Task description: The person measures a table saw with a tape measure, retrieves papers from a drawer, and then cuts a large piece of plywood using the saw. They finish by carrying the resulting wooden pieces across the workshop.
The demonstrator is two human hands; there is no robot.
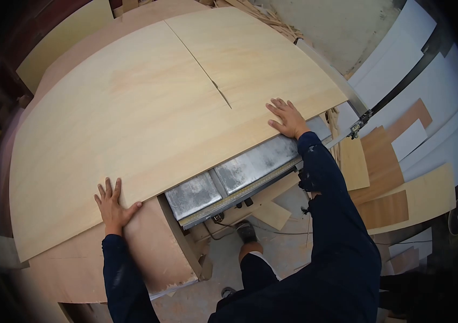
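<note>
A large pale plywood sheet (132, 107) lies over the metal saw table (256, 161) and the wooden bench beside it. A straight, narrow slit (191, 54) runs from the sheet's far edge to about its middle, with a dark, thin piece at its near end that I cannot make out clearly. My left hand (112, 207) is open, fingers spread on the sheet's near edge, thumb out to the right. Farther right, my right hand (287, 118) rests open on the sheet near its right corner, fingers stretched forward. Neither hand grips anything.
A metal fence rail (331, 70) runs along the sheet's right edge, with a clamp-like fitting (359, 125) at its near end. White panels and brown board offcuts (382, 156) lie at the right. Wood strips (261, 19) are piled behind. A cable (288, 233) crosses the floor by my feet.
</note>
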